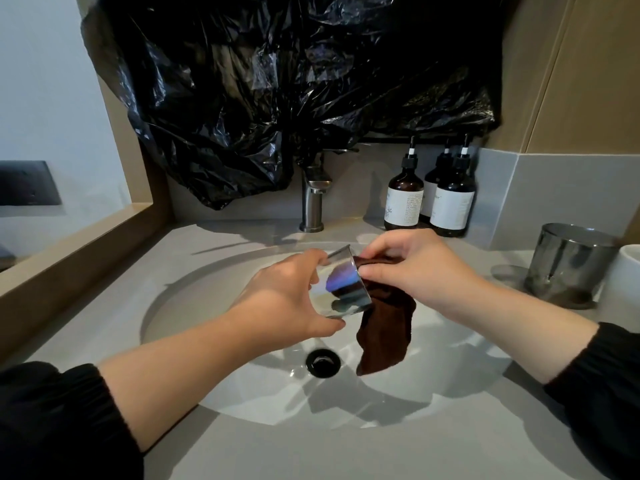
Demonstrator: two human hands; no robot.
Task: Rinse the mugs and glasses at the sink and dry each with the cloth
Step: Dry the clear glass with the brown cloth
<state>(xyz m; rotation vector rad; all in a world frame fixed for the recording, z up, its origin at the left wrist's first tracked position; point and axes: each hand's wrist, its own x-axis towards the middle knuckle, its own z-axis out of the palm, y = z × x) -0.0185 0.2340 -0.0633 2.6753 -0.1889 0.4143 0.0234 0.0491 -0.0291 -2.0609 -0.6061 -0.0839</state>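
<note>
- black plastic sheet (294, 81), crinkled and glossy, fills the wall from ten to one o'clock and hangs down to the tap.
- grey stone counter (104, 306) runs around the basin on all sides.
- white sink (242, 393), oval, sits at the middle of the view, beneath both hands.
- left hand (280, 299) reaches in from seven o'clock and grips the glass, fingers curled over its far side and thumb under its near side.
- right hand (415, 271) comes in from four o'clock, pinching the cloth between thumb and fingers against the right side of the glass.
- steel cup (568, 265) stands on the counter at three o'clock, with a white vessel (623, 278) just beside it, cut off by the frame edge.
- brown cloth (384, 334) hangs from the right hand over the basin, at five o'clock of the glass.
- three amber pump bottles (403, 199) stand close together at one o'clock.
- clear glass (343, 289), tilted, is held above the sink's middle.
- brushed metal tap (313, 199) stands at twelve o'clock.
- black drain (322, 362) lies at six o'clock of the glass.
</note>
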